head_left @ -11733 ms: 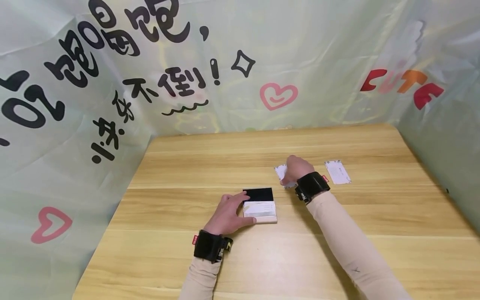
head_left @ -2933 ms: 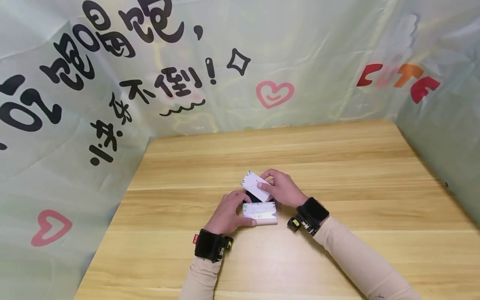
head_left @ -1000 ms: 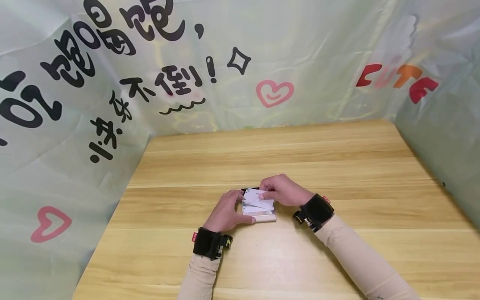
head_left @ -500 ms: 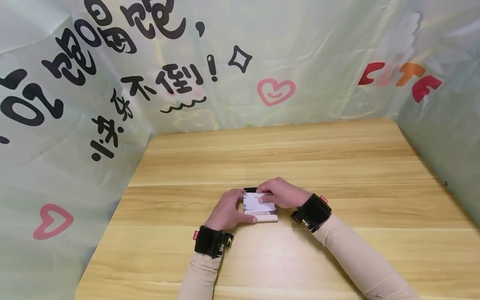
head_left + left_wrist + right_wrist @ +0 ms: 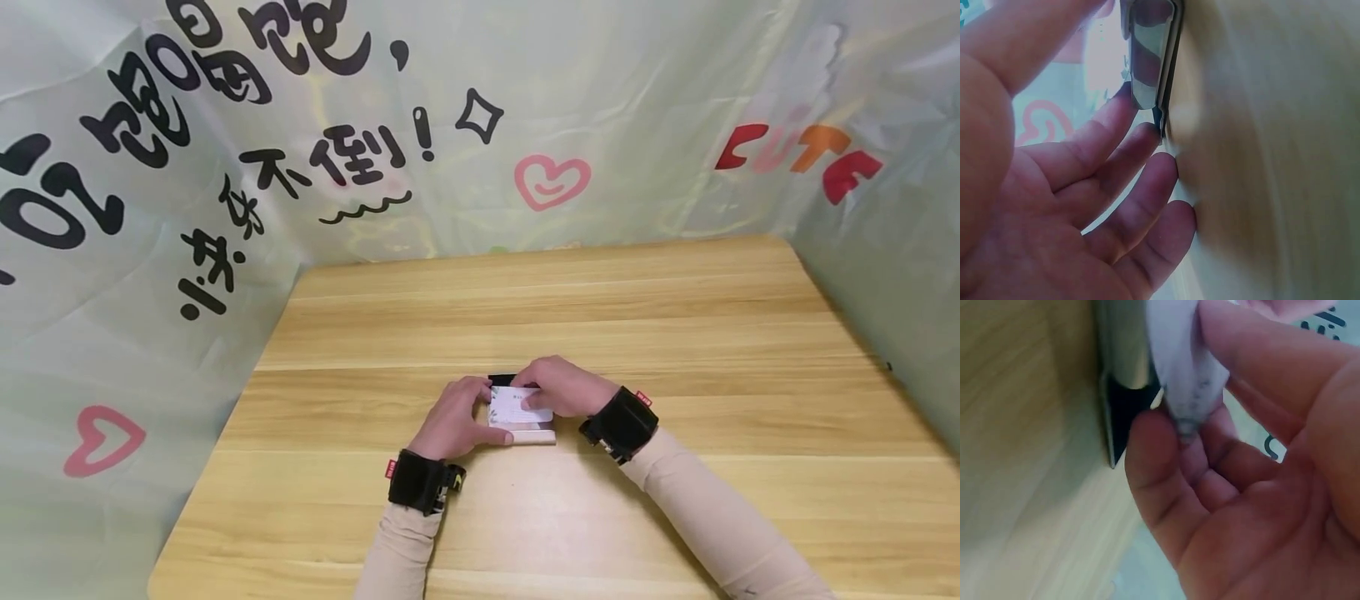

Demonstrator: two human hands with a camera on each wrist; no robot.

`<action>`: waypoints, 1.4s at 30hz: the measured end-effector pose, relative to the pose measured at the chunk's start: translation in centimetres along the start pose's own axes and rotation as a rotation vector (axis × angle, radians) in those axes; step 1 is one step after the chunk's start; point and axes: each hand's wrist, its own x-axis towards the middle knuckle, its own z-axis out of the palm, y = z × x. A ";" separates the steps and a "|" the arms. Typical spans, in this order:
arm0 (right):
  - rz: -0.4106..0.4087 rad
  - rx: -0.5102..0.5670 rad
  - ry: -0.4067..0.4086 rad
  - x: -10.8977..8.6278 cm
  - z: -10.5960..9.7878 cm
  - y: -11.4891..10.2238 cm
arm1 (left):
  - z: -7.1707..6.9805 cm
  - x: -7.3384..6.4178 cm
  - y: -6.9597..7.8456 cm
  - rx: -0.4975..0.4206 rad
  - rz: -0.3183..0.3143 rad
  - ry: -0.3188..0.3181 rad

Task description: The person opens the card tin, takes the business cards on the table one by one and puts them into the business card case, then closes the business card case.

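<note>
A small card case (image 5: 536, 437) lies open on the table, its black inner lid (image 5: 501, 380) toward the back. My left hand (image 5: 448, 423) holds the case at its left side, thumb on the front edge and index finger at the back corner. In the left wrist view the metal side of the case (image 5: 1149, 56) shows near the fingertips. Over the case, my right hand (image 5: 568, 387) pinches a white printed card (image 5: 507, 403) with a leaf pattern at its left edge. In the right wrist view the card (image 5: 1175, 350) is bent between thumb and fingers, beside the case's metal side (image 5: 1125, 337).
The wooden table (image 5: 337, 500) spreads around both hands. A pale curtain (image 5: 637, 100) with lettering and hearts stands behind the table and at both sides. A black camera band is strapped on each wrist.
Two cards lay at the right of the table earlier and are no longer there. The right hand brought a card over the case, lowered it and turned it from slanted to level. The left hand stayed.
</note>
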 end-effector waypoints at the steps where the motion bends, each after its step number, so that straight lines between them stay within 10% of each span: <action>1: 0.008 -0.002 0.005 0.0 0.1 -0.1 | 0.0 0.0 -0.1 0.002 0.002 0.000; 11: 0.136 -0.134 -0.013 -1.7 1.6 -2.0 | 0.0 0.0 -0.4 0.039 0.061 -0.017; 42: -0.022 -0.268 0.057 -1.7 2.4 -1.6 | -0.2 -0.2 -0.2 0.078 0.089 -0.010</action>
